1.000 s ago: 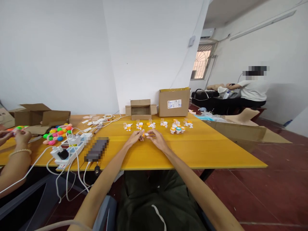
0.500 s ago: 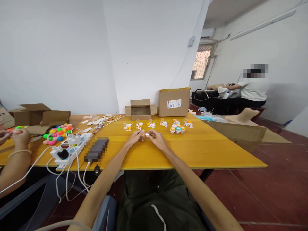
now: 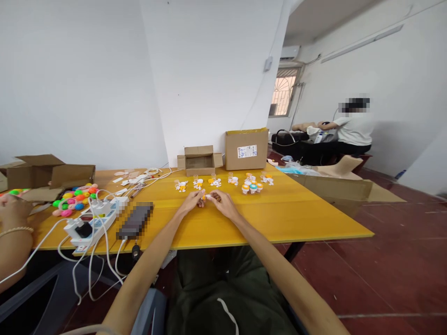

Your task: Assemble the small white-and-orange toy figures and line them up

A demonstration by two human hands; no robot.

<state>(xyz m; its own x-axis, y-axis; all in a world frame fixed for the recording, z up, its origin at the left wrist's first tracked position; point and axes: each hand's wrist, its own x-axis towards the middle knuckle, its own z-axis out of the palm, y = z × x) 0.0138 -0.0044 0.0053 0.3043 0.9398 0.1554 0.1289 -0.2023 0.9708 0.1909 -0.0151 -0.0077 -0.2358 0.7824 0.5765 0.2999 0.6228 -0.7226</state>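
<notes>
Above the table, my left hand [image 3: 193,203] is closed around a small orange-and-white plastic part [image 3: 205,197]. From the other side, the closed fingers of my right hand [image 3: 224,204] pinch at its whitish end; whether they grip a separate piece is too small to tell. Beyond my hands lie several little piles of orange, white and clear plastic pieces [image 3: 198,183] in a row. Right of these stands a group of capped round pieces [image 3: 252,188] with orange and teal tops.
A small open carton [image 3: 199,164] and a larger closed box [image 3: 246,151] stand at the back. To the left are a power strip [image 3: 101,223] with white cables, a phone [image 3: 135,220] and colourful balls [image 3: 75,199]. A co-worker's arm [image 3: 16,232] reaches in at far left.
The camera has turned slightly right, so the scene sits further left. My hands stay together on the plastic part, with small finger shifts. The co-worker's hand at left has moved slightly.
</notes>
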